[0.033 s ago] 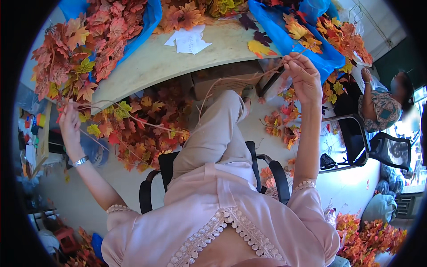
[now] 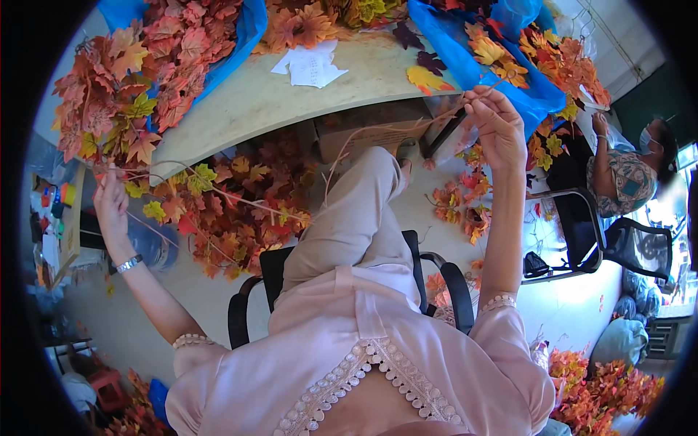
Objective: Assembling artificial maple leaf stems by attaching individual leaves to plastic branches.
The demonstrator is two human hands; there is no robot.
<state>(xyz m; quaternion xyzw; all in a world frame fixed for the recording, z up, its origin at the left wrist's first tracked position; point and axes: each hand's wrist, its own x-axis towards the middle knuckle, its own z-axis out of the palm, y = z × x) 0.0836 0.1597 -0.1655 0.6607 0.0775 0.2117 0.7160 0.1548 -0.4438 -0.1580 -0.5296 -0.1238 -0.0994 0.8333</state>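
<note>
Brown stem point(image 2: 392, 129) trails leftward from the pinching right hand point(image 2: 498, 129).

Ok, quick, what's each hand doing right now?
Left hand: closed, holding a thin leafy stem.
Right hand: closed, pinching a thin brown stem.

Landmark: table point(image 2: 247, 102). Left hand point(image 2: 110, 196) pinches thin stems near its left end; right hand point(image 2: 496, 123) pinches a brown vine point(image 2: 374, 128) near its right end. White paper point(image 2: 311, 65) lies on top.
</note>
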